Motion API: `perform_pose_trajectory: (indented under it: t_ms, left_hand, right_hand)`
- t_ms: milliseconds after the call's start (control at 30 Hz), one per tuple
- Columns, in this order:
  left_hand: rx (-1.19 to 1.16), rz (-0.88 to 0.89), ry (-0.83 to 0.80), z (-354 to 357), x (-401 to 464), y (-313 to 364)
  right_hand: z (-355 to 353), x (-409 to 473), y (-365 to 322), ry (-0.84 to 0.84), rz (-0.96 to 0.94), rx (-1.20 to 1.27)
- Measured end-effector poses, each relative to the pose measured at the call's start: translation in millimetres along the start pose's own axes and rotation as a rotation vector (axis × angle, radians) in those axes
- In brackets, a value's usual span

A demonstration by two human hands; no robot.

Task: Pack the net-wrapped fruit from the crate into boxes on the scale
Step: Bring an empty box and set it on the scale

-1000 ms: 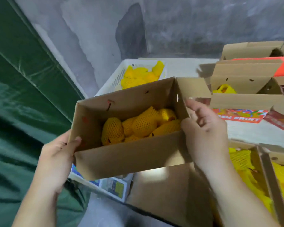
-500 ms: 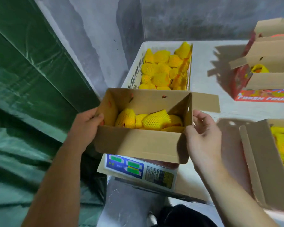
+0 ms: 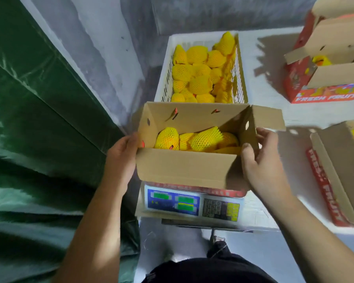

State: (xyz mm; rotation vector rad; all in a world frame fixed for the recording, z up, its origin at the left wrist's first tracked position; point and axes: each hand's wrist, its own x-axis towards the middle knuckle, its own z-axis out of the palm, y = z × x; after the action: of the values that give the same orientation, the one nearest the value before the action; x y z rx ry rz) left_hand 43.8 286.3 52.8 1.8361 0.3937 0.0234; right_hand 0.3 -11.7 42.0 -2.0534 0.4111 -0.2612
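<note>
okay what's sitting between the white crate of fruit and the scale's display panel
In the head view, the open cardboard box, partly filled with net-wrapped fruit, sits between the white crate and the scale display.

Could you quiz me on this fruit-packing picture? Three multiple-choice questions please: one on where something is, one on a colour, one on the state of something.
1. Where does the white crate stand?
A. Right behind the box on the scale
B. On the floor
C. Atop the red box

2. What colour is the netting on the fruit?
A. Green
B. White
C. Yellow

3. How is the box on the scale?
A. Taped shut
B. Open, partly filled
C. Open, empty

Answers: 1 A, the crate sits just beyond the box's far wall. 2 C, every net is yellow. 3 B, its flaps stand open over a few fruit, left hand and right hand at its ends.
</note>
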Motion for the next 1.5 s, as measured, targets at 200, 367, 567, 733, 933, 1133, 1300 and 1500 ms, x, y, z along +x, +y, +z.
perform_pose_trajectory:
  t_ms: [200, 367, 567, 733, 933, 1133, 1300, 1500]
  left_hand:
    - [0.141, 0.075, -0.136, -24, -25, -37]
    - [0.152, 0.073, -0.302, -60, -44, -62]
    - [0.074, 0.126, -0.300, -94, -61, -63]
    - [0.028, 0.162, -0.309, -107, -70, -61]
    - [-0.001, 0.218, -0.295, -110, -71, -52]
    - [-0.010, 0.322, -0.314, -90, -56, -27]
    - [-0.012, 0.475, -0.369, -48, -14, 31]
    - [0.171, 0.485, -0.402, 19, 72, 103]
  right_hand:
    - [28, -65, -24, 0.338, 0.013, -0.253]
    - [65, -139, -35, 0.166, -0.205, -0.106]
    - [81, -173, -54, -0.035, -0.147, 0.014]
    - [86, -182, -65, -0.065, -0.133, 0.055]
    - [85, -176, -69, -0.072, -0.151, 0.087]
    - [74, -143, -77, -0.062, -0.193, 0.142]
    - [61, -68, -103, -0.073, -0.301, 0.121]
    - [24, 80, -132, -0.164, -0.414, -0.140]
